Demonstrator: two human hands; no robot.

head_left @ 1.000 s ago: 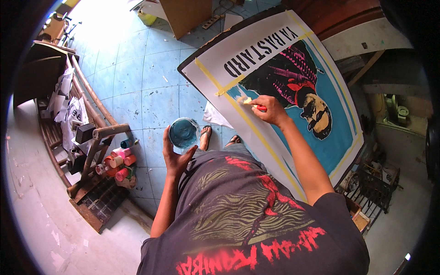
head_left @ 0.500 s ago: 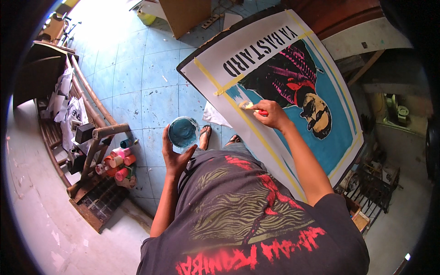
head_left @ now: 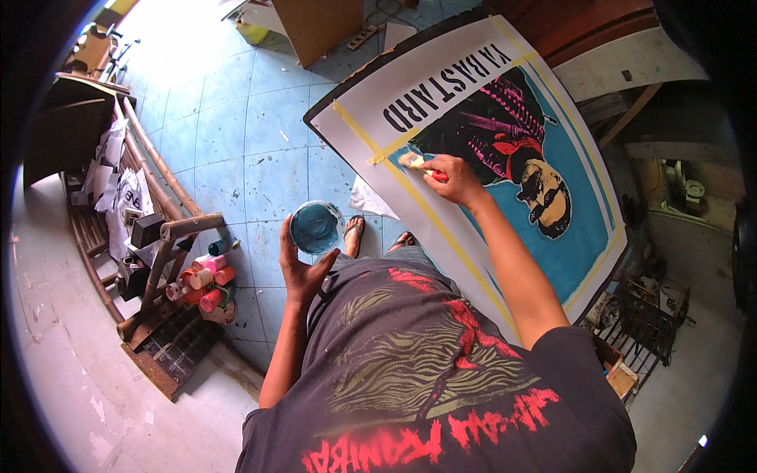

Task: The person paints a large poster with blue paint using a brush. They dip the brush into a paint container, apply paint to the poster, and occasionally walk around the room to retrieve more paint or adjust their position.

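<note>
My right hand (head_left: 457, 181) is closed round the red handle of a paintbrush (head_left: 436, 175). The brush's pale bristles touch the poster (head_left: 465, 244) beside a corner of the yellow masking tape (head_left: 378, 155). Blue paint fills the ground around a stenciled figure in black, pink and tan, with black lettering along one margin. At my left, my left hand (head_left: 303, 272) grips a round tub of blue paint (head_left: 315, 226) by its side, thumb and fingers apart around it. The tub's open top faces up, with paint smeared on its rim.
Several paint bottles (head_left: 206, 277) cluster at the left beside a bamboo bench (head_left: 189, 226) piled with papers. My sandalled feet (head_left: 353, 234) stand on the blue tiled floor (head_left: 272, 177). A brown board (head_left: 319, 30) stands at the far side, and a metal rack (head_left: 639, 323) at the right.
My right hand has moved the brush a little left and away from me, up to the taped corner. The left hand and the tub have hardly moved.
</note>
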